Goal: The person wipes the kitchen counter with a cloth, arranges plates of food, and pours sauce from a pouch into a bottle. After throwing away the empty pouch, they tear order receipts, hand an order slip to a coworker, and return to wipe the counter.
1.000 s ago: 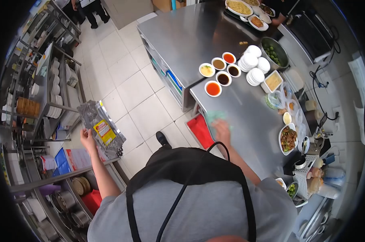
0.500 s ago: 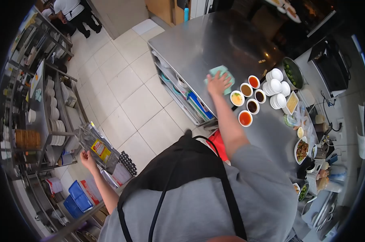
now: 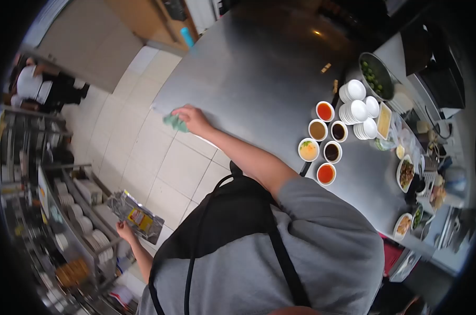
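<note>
Green cloth (image 3: 176, 123): crumpled, bunched in the right hand (image 3: 194, 119) at the edge of the tabletop (image 3: 248, 89). Silvery packet (image 3: 136, 215): creased, bearing a yellow-and-red label (image 3: 140, 219), held aslant by the left hand (image 3: 124, 231).

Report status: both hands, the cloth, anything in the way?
Right hand gripping green cloth at steel table's left edge. Left hand holding silver packet by its edge. Six sauce bowls on the table, right of the cloth, not touching it.

Commercial kitchen
Stacked white dishes (image 3: 359, 110) at two o'clock and bowls of sauce (image 3: 326, 174) at three stand on a stainless-steel counter (image 3: 248, 68); metal shelving (image 3: 72, 231) at eight o'clock holds plates (image 3: 95, 239).
</note>
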The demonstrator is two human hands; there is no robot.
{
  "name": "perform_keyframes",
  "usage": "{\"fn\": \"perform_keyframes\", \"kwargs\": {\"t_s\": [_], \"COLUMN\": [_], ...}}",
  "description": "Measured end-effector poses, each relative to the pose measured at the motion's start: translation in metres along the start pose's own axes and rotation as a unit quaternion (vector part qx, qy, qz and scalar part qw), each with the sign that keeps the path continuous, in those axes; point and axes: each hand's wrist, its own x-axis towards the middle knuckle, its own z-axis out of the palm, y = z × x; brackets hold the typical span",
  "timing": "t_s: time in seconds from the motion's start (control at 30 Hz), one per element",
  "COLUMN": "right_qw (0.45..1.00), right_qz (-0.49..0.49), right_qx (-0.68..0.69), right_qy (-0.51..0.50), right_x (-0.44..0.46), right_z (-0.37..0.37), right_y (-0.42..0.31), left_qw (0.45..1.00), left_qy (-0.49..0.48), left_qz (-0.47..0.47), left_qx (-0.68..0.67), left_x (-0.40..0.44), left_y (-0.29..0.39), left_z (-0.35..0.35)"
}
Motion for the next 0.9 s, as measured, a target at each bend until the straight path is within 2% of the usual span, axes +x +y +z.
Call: {"fn": "perform_keyframes", "kwargs": {"t_s": [0.03, 0.07, 0.13, 0.2, 0.23, 0.27, 0.33, 0.37, 0.43, 0.57, 0.63, 0.7, 0.77, 0.8, 0.83, 0.9], "right_qw": [0.995, 0.995, 0.985, 0.933, 0.937, 0.881, 0.731, 0.631, 0.603, 0.609, 0.653, 0.699, 0.685, 0.704, 0.736, 0.787], "right_qz": [0.028, 0.058, 0.024, -0.044, 0.043, 0.097, 0.316, 0.370, 0.471, 0.485, 0.423, 0.366, 0.380, 0.297, 0.361, 0.336], "right_qx": [0.082, 0.000, -0.167, -0.345, -0.333, -0.436, -0.572, -0.645, -0.613, -0.601, -0.585, -0.519, -0.551, -0.619, -0.520, -0.456], "right_qy": [0.046, 0.085, 0.030, 0.092, 0.099, 0.155, 0.196, 0.221, 0.197, 0.180, 0.228, 0.329, 0.288, 0.180, 0.242, 0.243], "right_x": [0.008, 0.019, 0.029, 0.028, 0.035, 0.028, 0.013, -0.003, -0.026, -0.032, -0.025, -0.007, 0.004, -0.001, 0.005, 0.006], "right_z": [-0.017, -0.042, -0.095, -0.152, -0.199, -0.243, -0.322, -0.345, -0.373, -0.397, -0.408, -0.409, -0.396, -0.398, -0.383, -0.358], "right_y": [-0.001, 0.007, 0.032, 0.055, 0.053, 0.023, 0.083, 0.107, 0.135, 0.148, 0.135, 0.135, 0.144, 0.179, 0.175, 0.134], "left_qw": [1.000, 0.999, 0.996, 0.993, 0.989, 0.988, 0.985, 0.984, 0.985, 0.989, 0.984, 0.985, 0.985, 0.978, 0.969, 0.962], "left_qy": [-0.023, -0.034, -0.081, -0.106, -0.120, -0.124, -0.123, -0.126, -0.127, -0.102, -0.134, -0.118, -0.103, -0.119, -0.136, -0.143], "left_qz": [-0.010, -0.001, -0.010, 0.005, 0.007, 0.011, 0.023, 0.029, 0.048, 0.066, 0.078, 0.084, 0.092, 0.105, 0.119, 0.139], "left_qx": [0.009, 0.009, 0.032, 0.060, 0.085, 0.086, 0.120, 0.122, 0.108, 0.090, 0.089, 0.097, 0.105, 0.138, 0.170, 0.188], "left_x": [0.007, 0.014, 0.031, 0.045, 0.050, 0.056, 0.065, 0.072, 0.085, 0.096, 0.102, 0.104, 0.109, 0.112, 0.117, 0.116], "left_y": [0.004, 0.005, 0.006, 0.024, 0.029, 0.036, 0.065, 0.071, 0.080, 0.100, 0.101, 0.101, 0.099, 0.099, 0.097, 0.095], "left_z": [0.006, 0.014, 0.034, 0.050, 0.058, 0.063, 0.071, 0.075, 0.082, 0.086, 0.084, 0.085, 0.087, 0.088, 0.091, 0.095]}}
